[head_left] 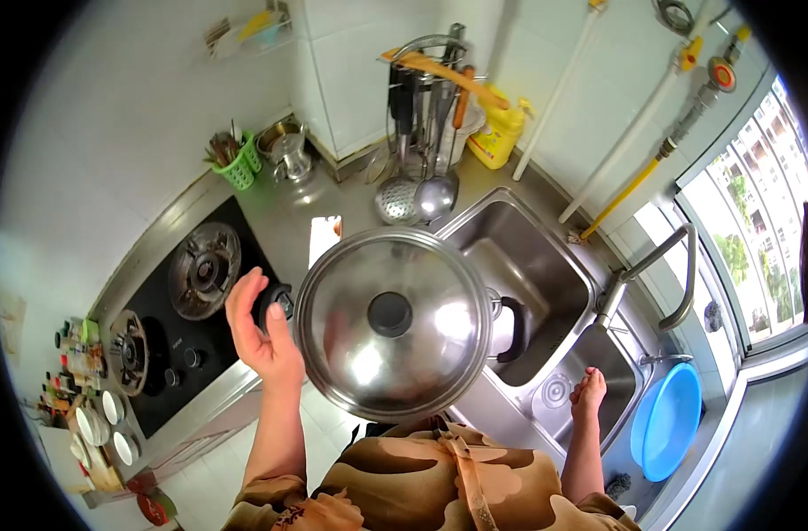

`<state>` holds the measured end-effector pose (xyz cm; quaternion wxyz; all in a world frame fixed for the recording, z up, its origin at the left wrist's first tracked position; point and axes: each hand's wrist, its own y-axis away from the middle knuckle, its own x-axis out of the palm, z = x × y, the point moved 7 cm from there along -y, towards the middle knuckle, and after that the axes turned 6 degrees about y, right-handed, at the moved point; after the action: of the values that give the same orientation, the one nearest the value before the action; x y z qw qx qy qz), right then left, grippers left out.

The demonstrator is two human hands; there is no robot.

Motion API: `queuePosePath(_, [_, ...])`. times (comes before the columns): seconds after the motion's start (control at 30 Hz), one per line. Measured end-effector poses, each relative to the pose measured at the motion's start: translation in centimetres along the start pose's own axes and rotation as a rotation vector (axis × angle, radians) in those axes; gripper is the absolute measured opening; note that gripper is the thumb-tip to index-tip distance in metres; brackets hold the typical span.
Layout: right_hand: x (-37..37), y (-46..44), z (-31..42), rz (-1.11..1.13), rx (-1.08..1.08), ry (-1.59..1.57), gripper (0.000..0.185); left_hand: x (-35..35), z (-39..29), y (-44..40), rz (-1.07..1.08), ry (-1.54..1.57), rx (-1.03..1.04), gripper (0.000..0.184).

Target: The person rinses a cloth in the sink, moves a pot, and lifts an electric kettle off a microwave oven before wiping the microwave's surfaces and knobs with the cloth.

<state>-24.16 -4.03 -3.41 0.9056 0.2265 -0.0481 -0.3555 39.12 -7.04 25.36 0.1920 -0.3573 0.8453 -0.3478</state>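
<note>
A lidded stainless steel pot [342, 327] fills the middle of the head view, its round lid [422, 283] topped by a black knob [390, 314]. Black handles stick out on both sides. My left hand [264, 336] is at the left handle [277, 301], fingers stretched up and thumb apart; whether it touches the handle I cannot tell. Over the smaller sink basin [554, 398], away from the right handle [516, 329], my right hand [588, 391] has its fingers curled in. What they hold, if anything, is hidden.
A double sink [528, 265] with a faucet [678, 265] lies to the right, beside a blue basin [668, 420]. On the left is a gas stove [192, 336]. Behind the pot stand a phone-like item [325, 234], hanging utensils [426, 115] and a yellow bottle [499, 133].
</note>
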Motion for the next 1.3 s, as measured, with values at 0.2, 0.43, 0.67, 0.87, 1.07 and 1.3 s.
queuePosePath(0.2, [3.0, 0.0, 3.5, 0.181, -0.089, -0.047, 0.024, 10.1, -8.1, -1.7, 0.342, 0.146, 0.198, 0.031])
queuePosePath(0.43, [1.8, 0.0, 2.2, 0.178, -0.015, -0.043, 0.025, 17.9, -11.5, -1.2, 0.5, 0.263, 0.224, 0.034])
queuePosePath(0.67, [0.9, 2.8, 10.6, 0.41, -0.089, -0.341, 0.026, 20.8, -12.6, 0.5, 0.589, 0.371, 0.109, 0.035])
queuePosePath(0.87, [0.1, -2.6, -6.7, 0.245, -0.579, 1.01, 0.025, 21.7, -14.0, 0.7, 0.671, 0.332, 0.228, 0.035])
queuePosePath(1.07, [2.6, -0.7, 5.7, 0.29, -0.098, 0.428, 0.029, 22.9, -12.8, 1.0, 0.695, 0.435, 0.039, 0.036])
queuePosePath(1.3, [6.0, -0.3, 1.6, 0.425, -0.553, 0.742, 0.028, 23.6, -12.3, 0.9, 0.706, 0.38, -0.045, 0.039])
